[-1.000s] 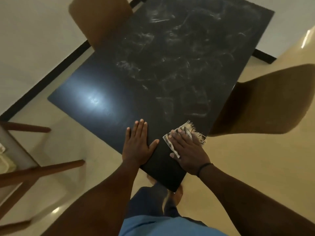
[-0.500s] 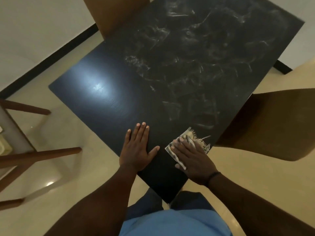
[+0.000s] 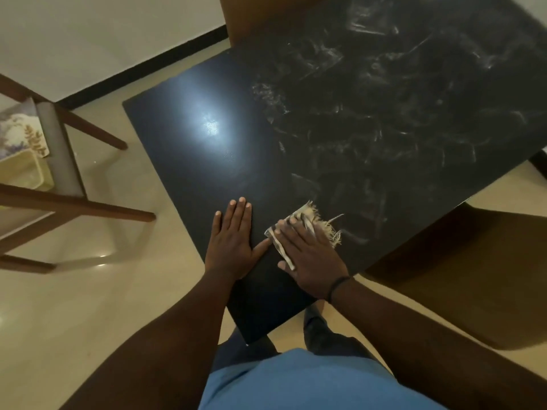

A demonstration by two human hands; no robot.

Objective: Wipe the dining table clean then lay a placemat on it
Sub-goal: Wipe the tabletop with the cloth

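The black dining table [image 3: 189,161] fills the middle of the view, its far right half streaked with white smears, its near left part shiny. My left hand [image 3: 232,241] lies flat on the near corner with straight fingers. My right hand [image 3: 310,255] presses a small frayed cloth [image 3: 324,224] flat onto the table just to the right of it, fingers straight on top. A patterned placemat [image 3: 28,131] with a leaf print lies on a side surface at the far left.
A brown chair [image 3: 479,276] stands at the table's right side and another chair back [image 3: 251,16] at the far edge. Wooden legs [image 3: 88,205] of a stand cross the left side, with a pale yellow tray [image 3: 23,170] on it. Cream tiled floor surrounds the table.
My head has shifted, so the table sits further right in view. Both hands stay flat near the corner, the right one with the cloth a little closer to the left hand.
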